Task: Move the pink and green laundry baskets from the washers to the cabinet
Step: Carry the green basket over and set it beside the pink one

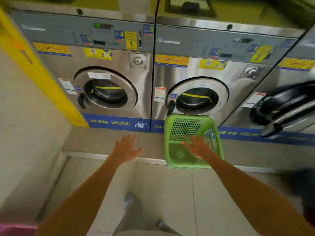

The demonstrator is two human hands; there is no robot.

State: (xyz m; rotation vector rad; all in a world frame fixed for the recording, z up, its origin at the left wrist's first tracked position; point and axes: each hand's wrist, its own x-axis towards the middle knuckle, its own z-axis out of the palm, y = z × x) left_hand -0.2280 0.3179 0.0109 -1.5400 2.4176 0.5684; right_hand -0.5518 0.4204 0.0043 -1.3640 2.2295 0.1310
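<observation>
Your two hands reach toward one green basket in front of the washers.

Nearest to you, at the bottom left corner, one pink shape (17, 229) shows at the frame edge; it is too blurred to tell whether it is the pink basket. Your left hand (126, 149) hangs over the raised step (95, 143), fingers spread, holding nothing. Your right hand (198, 147) is over the green basket (180, 147), fingers also spread, not closed on it. The basket stands on the step, just below the door of the second washer (196, 99). Beyond it you see three washers: the first washer (105, 92) and second with doors shut, the third washer (289, 74) with its dark door (281, 106) open.
</observation>
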